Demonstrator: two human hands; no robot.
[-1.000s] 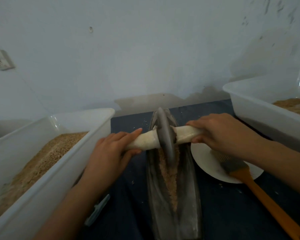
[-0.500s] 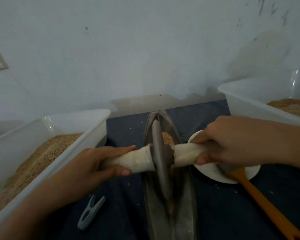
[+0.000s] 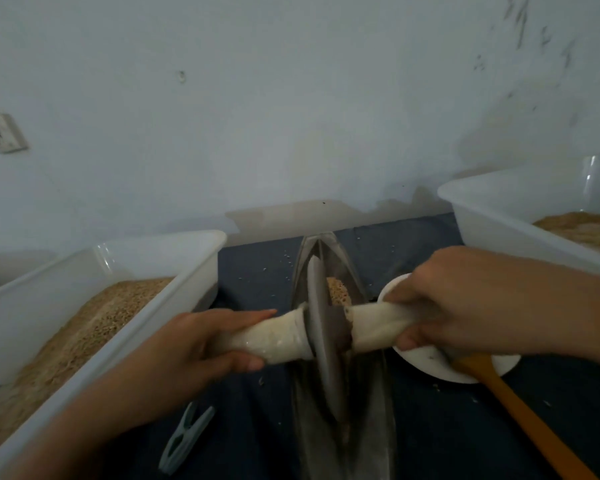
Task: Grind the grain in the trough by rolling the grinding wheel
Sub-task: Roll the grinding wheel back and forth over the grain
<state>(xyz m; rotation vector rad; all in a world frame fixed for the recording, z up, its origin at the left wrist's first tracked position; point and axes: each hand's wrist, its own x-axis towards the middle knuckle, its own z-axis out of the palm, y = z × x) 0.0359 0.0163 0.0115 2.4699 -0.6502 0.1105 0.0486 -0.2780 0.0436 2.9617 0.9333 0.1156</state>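
Hands: my left hand [image 3: 201, 341] and right hand [image 3: 444, 306] each curl around a wrapped axle end. Grinding wheel [image 3: 321, 337] sits mid-trough [image 3: 378, 410]; grain [image 3: 338, 291] lies at 12 o'clock. Advise equal downward pressure, wheel upright, rolled forward.

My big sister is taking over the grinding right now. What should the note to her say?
Left hand: grips the wrapped left handle.
Right hand: grips the wrapped right handle.
Grinding wheel stands upright in the trough, about midway along it.
Grain sits heaped just beyond the wheel, toward the wall, and looks coarse.
Left to do: roll the wheel through that heap, back and forth.
Nearby: white plate with an orange-handled brush, right of the trough.
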